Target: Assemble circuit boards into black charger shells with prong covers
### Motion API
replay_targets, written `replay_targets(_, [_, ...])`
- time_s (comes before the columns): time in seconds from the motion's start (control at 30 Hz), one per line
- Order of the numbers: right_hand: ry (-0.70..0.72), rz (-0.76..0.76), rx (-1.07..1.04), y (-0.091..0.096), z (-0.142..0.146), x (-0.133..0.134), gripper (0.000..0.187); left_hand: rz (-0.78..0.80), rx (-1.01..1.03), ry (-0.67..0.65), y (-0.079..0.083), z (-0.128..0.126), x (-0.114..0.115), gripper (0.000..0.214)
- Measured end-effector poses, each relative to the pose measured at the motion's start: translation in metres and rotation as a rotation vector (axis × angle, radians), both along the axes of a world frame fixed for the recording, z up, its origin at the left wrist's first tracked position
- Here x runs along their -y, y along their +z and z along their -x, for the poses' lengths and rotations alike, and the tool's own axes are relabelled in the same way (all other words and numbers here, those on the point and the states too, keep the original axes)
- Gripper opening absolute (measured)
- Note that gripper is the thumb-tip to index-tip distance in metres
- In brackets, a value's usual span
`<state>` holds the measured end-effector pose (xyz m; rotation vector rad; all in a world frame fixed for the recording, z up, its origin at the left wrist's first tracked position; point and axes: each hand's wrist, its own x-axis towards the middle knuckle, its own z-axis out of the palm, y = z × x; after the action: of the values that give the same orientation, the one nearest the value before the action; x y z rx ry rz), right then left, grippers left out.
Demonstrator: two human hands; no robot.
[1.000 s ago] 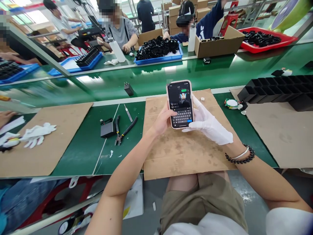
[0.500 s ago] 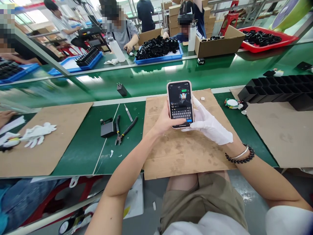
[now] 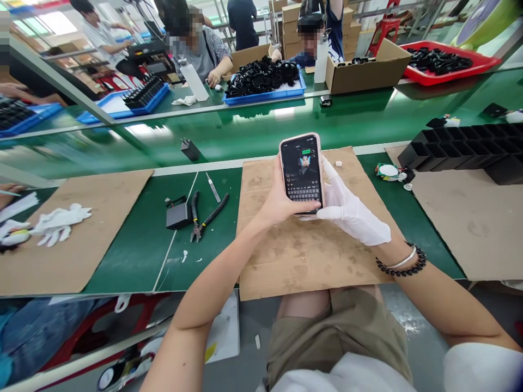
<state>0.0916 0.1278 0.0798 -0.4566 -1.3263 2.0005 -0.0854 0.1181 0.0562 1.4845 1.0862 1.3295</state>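
Observation:
A smartphone (image 3: 301, 169) in a pale pink case is held upright above a sheet of cardboard (image 3: 281, 261). Its lit screen shows a dark chat page with a keyboard. Bare, my left hand (image 3: 278, 201) is closed round the phone's left side, its thumb lying across the lower screen. My right hand (image 3: 347, 209), in a white glove, grips the phone's right side and lower corner; some of its fingers are hidden behind the phone. To the left lie diagonal cutters (image 3: 197, 228), tweezers (image 3: 213, 188) and a black box-shaped housing (image 3: 178, 216).
Black open housings (image 3: 457, 144) stand in rows at the right, near a small circuit board (image 3: 389, 172). White gloves (image 3: 61, 222) lie on cardboard at the left. Across the green conveyor belt (image 3: 245, 130), co-workers sit behind a blue tray (image 3: 265, 97) of black parts.
My left thumb has moved right across the lower screen. The blue key on the phone's keyboard no longer shows. Black plug pieces on the belt have shifted left.

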Motion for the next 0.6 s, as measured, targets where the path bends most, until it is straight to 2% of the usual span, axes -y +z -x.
replay_targets(0.1, [-0.003, -0.007, 0.002, 0.000, -0.001, 0.000, 0.127, -0.003, -0.002, 0.023, 0.002, 0.000, 0.002, 0.134])
replay_targets(0.2, [-0.002, -0.005, -0.010, 0.001, -0.001, -0.001, 0.125, 0.022, 0.021, -0.032, 0.004, 0.000, 0.003, 0.132])
replay_targets(0.3, [0.006, 0.018, -0.027, -0.001, -0.002, -0.003, 0.121, 0.106, 0.162, -0.071, 0.004, 0.001, 0.001, 0.109])
replay_targets(0.4, [0.019, 0.050, -0.042, -0.004, -0.003, -0.006, 0.122, 0.162, 0.354, -0.032, 0.001, 0.001, -0.004, 0.078])
replay_targets(0.6, [0.008, 0.071, -0.035, -0.004, -0.002, -0.007, 0.122, 0.134, 0.410, -0.037, -0.004, 0.001, -0.008, 0.076])
